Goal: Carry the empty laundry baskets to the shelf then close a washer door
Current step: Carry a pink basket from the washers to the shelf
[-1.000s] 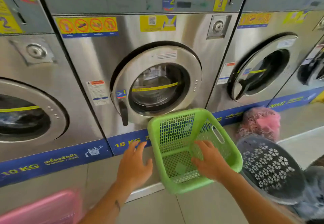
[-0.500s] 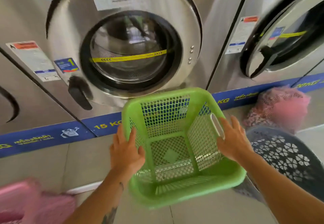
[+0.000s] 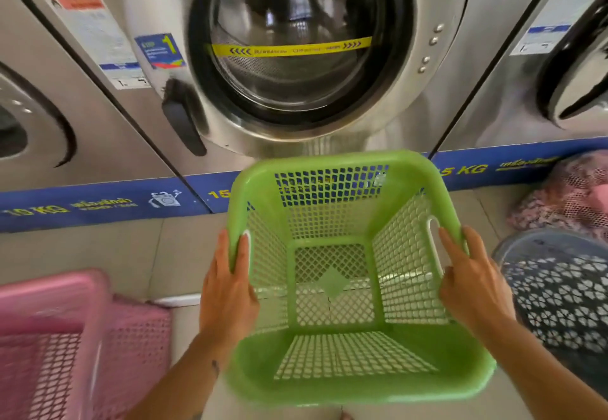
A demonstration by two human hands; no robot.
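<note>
An empty green mesh laundry basket point(image 3: 345, 383) is held in front of me, below the middle washer. My left hand point(image 3: 227, 291) grips its left rim by the handle slot. My right hand point(image 3: 473, 284) lies on its right rim, fingers at the handle slot. The middle washer's round steel door point(image 3: 421, 97) with its glass window looks shut, a black handle point(image 3: 181, 120) at its lower left. The washer at the right has its door point(image 3: 579, 90) ajar.
A pink mesh basket point(image 3: 59, 337) stands at the lower left. A dark round basket point(image 3: 559, 294) sits at the right, with a pink mesh bag of laundry point(image 3: 566, 196) behind it. A blue strip point(image 3: 98, 206) runs along the washers' base above the tiled floor.
My view has moved closer and lower to the middle washer. Both hands have shifted onto the green basket's side rims and taken hold; the pink basket has come into view.
</note>
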